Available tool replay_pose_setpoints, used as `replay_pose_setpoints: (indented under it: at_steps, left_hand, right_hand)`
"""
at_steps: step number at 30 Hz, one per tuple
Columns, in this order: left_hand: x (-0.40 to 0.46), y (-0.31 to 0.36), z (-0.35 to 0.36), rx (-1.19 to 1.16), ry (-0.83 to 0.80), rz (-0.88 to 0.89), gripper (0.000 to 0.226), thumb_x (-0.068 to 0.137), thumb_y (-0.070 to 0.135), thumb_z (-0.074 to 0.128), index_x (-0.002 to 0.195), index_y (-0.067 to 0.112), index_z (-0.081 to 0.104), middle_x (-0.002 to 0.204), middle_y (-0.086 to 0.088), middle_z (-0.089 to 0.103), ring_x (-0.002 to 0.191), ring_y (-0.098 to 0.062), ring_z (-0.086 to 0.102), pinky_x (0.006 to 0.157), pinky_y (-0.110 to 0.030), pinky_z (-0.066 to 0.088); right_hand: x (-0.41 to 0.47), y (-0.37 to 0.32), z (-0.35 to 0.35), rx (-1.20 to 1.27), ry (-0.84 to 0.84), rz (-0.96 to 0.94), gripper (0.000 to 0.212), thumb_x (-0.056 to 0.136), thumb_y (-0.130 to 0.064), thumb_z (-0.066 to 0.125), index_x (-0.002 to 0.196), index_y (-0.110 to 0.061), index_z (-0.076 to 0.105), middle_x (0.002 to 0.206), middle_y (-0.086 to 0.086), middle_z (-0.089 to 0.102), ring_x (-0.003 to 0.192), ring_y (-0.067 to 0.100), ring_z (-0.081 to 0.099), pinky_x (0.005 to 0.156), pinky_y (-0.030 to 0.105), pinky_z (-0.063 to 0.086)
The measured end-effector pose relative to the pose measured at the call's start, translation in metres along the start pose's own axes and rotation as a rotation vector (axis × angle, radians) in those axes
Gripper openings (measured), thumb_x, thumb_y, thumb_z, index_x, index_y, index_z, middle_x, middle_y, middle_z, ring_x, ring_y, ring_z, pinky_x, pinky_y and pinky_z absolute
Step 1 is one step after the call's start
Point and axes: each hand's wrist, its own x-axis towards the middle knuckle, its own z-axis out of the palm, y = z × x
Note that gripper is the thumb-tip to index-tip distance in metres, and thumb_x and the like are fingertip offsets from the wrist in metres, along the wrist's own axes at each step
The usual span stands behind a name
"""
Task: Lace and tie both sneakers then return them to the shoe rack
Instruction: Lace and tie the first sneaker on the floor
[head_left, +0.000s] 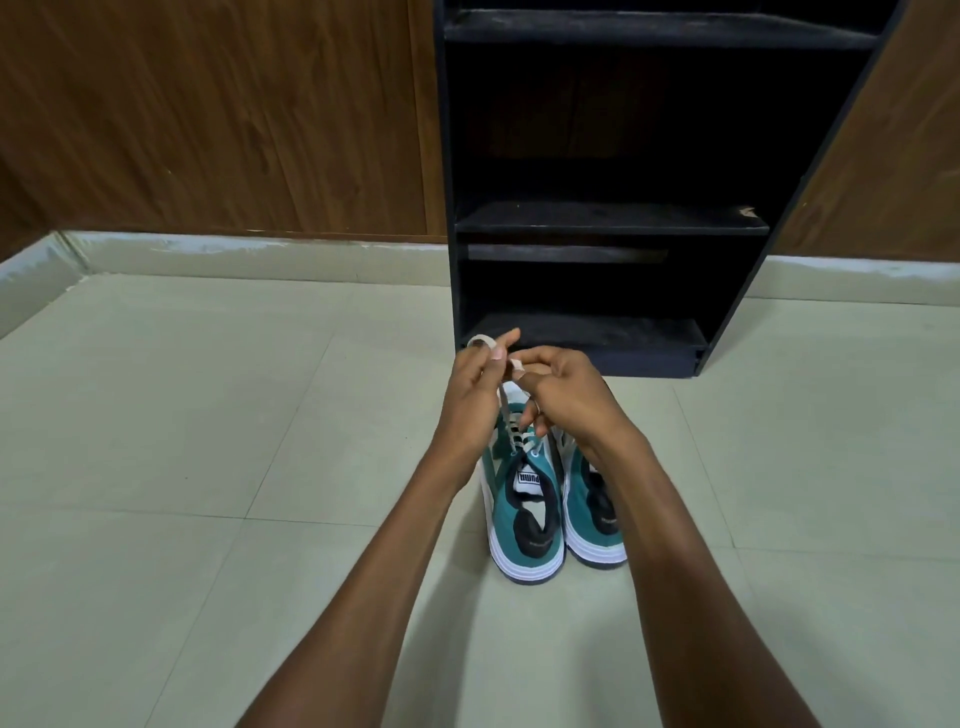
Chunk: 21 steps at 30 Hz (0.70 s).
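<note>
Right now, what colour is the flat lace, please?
Off-white flat lace, clearest in the head view.

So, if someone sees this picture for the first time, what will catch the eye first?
Probably the two hands, left hand and right hand, pinching a pale lace above the teal-and-white sneakers standing side by side on the tiled floor. Just behind stands a black shoe rack against the wooden wall.

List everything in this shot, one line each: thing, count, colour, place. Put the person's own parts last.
sneakers: two, teal and white, side by side on the floor before the rack
lace: one, off-white, pulled up from the left-side sneaker
shoe rack: one, black, against the wall
floor: pale tiles
wall: brown wood panel, behind
left hand: grip on a lace loop
right hand: grip on the lace
</note>
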Motion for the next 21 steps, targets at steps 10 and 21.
replay_pose_setpoints:
  at_steps: [10, 21]
  left_hand:
    - [0.017, -0.008, -0.02, 0.157, -0.066, 0.208, 0.025, 0.089, 0.016, 0.073, 0.112, 0.026, 0.075, 0.088, -0.016, 0.059, 0.08, -0.017, 0.065, 0.071, -0.024, 0.053]
    - [0.006, -0.019, -0.032, 0.751, -0.046, 0.604, 0.027, 0.087, 0.023, 0.073, 0.113, 0.018, 0.077, 0.078, -0.004, 0.052, 0.066, -0.013, 0.046, 0.056, -0.023, 0.038]
  right_hand:
    - [-0.011, -0.01, -0.009, 0.234, -0.039, 0.065, 0.027, 0.095, -0.032, 0.061, 0.094, -0.01, 0.076, 0.081, 0.006, 0.075, 0.046, 0.016, 0.053, 0.042, 0.025, 0.038]
    - [0.0, 0.007, 0.0, 0.187, 0.211, 0.167, 0.027, 0.107, -0.027, 0.045, 0.097, -0.006, 0.058, 0.09, 0.011, 0.073, 0.028, 0.011, 0.044, 0.035, 0.021, 0.038]
